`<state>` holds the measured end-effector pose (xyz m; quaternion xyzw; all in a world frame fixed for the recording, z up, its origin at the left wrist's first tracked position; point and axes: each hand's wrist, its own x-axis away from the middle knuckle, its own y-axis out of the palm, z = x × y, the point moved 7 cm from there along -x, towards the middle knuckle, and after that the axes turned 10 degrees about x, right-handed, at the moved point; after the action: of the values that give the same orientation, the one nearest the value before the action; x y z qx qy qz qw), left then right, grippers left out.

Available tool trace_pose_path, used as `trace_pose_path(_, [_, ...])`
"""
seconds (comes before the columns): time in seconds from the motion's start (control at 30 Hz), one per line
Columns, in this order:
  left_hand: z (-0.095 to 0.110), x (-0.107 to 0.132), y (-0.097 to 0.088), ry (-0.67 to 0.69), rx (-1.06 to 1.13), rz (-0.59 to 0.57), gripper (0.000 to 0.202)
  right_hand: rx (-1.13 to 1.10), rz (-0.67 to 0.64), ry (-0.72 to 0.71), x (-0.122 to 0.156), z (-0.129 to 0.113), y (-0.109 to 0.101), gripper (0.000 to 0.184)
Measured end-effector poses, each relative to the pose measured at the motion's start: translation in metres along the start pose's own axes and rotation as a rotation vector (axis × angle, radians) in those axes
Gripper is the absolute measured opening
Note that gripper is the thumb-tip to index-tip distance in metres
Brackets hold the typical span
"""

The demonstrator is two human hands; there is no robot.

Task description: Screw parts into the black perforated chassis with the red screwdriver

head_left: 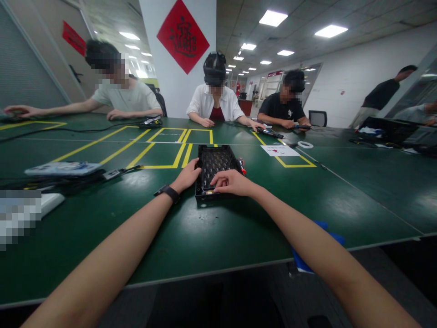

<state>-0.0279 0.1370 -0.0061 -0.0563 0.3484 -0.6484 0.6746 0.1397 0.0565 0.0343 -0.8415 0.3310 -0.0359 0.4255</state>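
Observation:
A black open-topped box lies on the green table in front of me, with rows of small shiny parts inside. My left hand is closed on its left rim, thumb over the edge. Over the near end of the box, my right hand has its fingers curled and pressed together at the inner near side. Whatever those fingertips hold, if anything, is too small to make out. A small pale piece shows at the near rim, beside the fingertips. Just past the right wall is a red-and-black item, partly covered.
Cables and a pale blue flat case lie to the left. Yellow tape marks the tabletop. Beyond the box are a paper sheet and a white tape roll. Several people sit opposite. Something blue hangs at the front edge.

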Motion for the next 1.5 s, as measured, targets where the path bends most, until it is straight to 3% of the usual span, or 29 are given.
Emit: trace_pose_path(1.5, [-0.0036,-0.0009,0.0002,-0.015,0.004,-0.001,0.060,0.003,0.003,0.018,-0.0017,0.0025,0.0001,0.030])
